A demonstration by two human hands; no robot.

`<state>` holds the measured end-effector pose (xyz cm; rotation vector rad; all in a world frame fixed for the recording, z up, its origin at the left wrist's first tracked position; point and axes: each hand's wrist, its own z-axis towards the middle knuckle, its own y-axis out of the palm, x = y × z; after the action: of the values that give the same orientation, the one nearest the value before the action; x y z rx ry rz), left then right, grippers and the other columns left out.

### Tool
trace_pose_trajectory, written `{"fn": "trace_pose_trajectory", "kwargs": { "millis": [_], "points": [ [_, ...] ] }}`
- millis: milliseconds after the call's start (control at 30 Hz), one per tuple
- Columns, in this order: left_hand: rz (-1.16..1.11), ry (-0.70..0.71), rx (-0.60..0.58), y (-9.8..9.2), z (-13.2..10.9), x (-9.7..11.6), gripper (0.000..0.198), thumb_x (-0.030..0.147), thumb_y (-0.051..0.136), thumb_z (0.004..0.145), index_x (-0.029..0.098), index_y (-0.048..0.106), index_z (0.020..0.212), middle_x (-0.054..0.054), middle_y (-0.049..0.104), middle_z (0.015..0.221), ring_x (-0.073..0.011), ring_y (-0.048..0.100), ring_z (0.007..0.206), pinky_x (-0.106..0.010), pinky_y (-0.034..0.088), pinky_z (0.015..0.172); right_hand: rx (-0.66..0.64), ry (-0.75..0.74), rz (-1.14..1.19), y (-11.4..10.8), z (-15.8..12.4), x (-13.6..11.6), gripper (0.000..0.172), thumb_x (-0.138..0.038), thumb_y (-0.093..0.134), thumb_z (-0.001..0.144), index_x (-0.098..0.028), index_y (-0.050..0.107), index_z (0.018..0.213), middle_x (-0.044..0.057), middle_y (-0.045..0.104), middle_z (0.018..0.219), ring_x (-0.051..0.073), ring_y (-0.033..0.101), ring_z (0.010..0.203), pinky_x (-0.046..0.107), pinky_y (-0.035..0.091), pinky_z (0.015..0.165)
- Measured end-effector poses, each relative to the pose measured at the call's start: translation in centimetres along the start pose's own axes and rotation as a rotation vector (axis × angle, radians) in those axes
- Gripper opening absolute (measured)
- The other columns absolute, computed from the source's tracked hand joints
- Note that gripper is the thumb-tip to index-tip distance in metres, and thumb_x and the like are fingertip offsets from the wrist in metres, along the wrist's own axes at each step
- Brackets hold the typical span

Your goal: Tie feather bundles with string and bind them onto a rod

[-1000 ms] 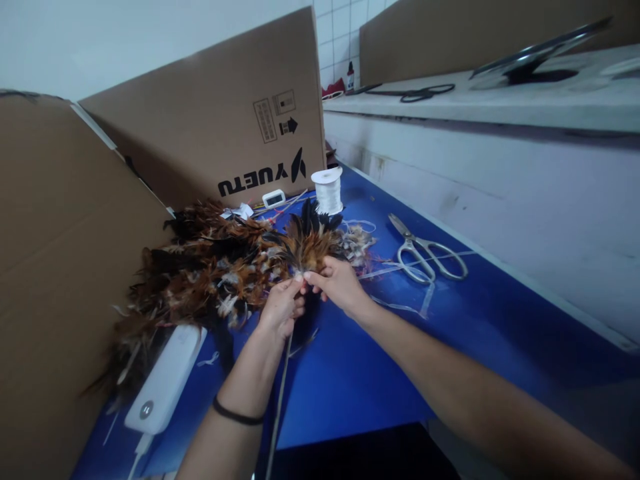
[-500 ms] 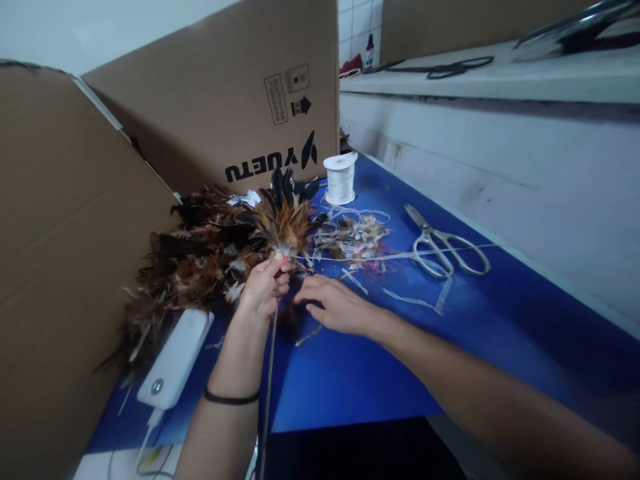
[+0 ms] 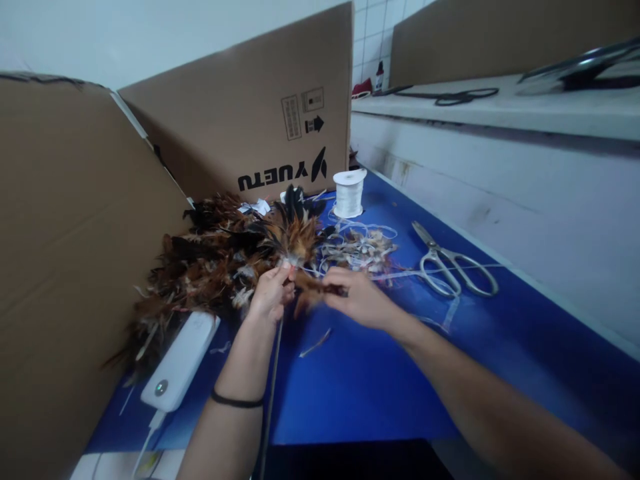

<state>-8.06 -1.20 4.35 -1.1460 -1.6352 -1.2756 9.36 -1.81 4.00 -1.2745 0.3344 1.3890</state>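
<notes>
My left hand (image 3: 273, 291) is closed around a thin stick (image 3: 274, 380) just below a bunch of black and brown feathers (image 3: 296, 230), like a feather duster. Some red shows at the binding by its thumb. My right hand (image 3: 357, 297) is pinched on a small tuft of brown feathers (image 3: 311, 287), held close to my left fingers and a little blurred. A white string (image 3: 400, 275) runs from the binding off to the right, passing behind my right hand. Behind my left hand, a large heap of brown and black feathers (image 3: 200, 267) spreads across the blue table.
A white string spool (image 3: 349, 195) stands at the back beside loose pale feathers (image 3: 363, 250). Metal scissors (image 3: 445, 260) lie to the right. A white power bank (image 3: 180, 363) with a cable lies at left. Cardboard boxes (image 3: 220, 127) wall the back and left; a ledge (image 3: 540, 100) runs along the right.
My right hand has risen from over the table and now holds a brown feather tuft near the binding. My left hand keeps its grip. The view has tilted slightly.
</notes>
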Motion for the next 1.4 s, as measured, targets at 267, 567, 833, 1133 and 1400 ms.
{"fn": "trace_pose_trajectory", "kwargs": {
  "millis": [267,567,833,1133,1400],
  "points": [
    [0.105,-0.038,-0.028,2.1,-0.5,-1.4,0.040,0.048,0.065,0.066,0.015,0.043,0.058,0.010,0.025,0.042,0.0004,0.015,0.031,-0.016,0.006,0.033,0.235,0.345,0.667,-0.2,2.1,-0.6,0.024,-0.030,0.067,0.063,-0.012,0.058,0.074,0.003,0.062,0.061,0.011,0.055,0.053,0.021,0.041,0.044],
    [0.205,-0.063,-0.032,3.5,-1.0,-2.1,0.038,0.047,0.062,0.068,0.015,0.046,0.059,0.010,0.023,0.041,0.0001,0.015,0.030,-0.016,0.007,0.034,0.199,0.507,0.518,0.5,2.5,-0.1,0.018,-0.026,0.061,0.067,-0.015,0.049,0.061,-0.003,0.054,0.044,0.005,0.042,0.032,0.016,0.031,0.031],
    [0.204,-0.032,-0.066,3.7,-1.4,-2.2,0.031,0.041,0.058,0.074,0.015,0.047,0.061,0.010,0.024,0.041,-0.0007,0.015,0.032,-0.017,0.007,0.035,0.275,0.426,0.287,1.2,2.5,1.2,0.024,-0.027,0.056,0.069,-0.019,0.038,0.057,-0.005,0.052,0.042,0.005,0.040,0.027,0.016,0.029,0.026],
    [0.193,-0.009,-0.117,4.0,-1.6,-2.3,0.018,0.026,0.063,0.066,0.014,0.050,0.062,0.009,0.028,0.043,-0.0004,0.017,0.033,-0.017,0.007,0.035,0.320,0.344,0.190,1.3,2.2,1.9,0.021,-0.028,0.055,0.069,-0.020,0.037,0.062,-0.005,0.055,0.047,0.009,0.049,0.031,0.016,0.035,0.025],
    [0.099,-0.016,-0.128,4.1,-1.7,-2.2,0.027,0.039,0.058,0.070,0.013,0.051,0.068,0.002,0.046,0.056,0.0007,0.021,0.033,-0.017,0.005,0.034,0.327,0.357,0.277,1.4,2.2,2.2,0.019,-0.028,0.057,0.069,-0.019,0.040,0.064,-0.002,0.057,0.051,0.011,0.054,0.037,0.018,0.039,0.027]
  ]
}}
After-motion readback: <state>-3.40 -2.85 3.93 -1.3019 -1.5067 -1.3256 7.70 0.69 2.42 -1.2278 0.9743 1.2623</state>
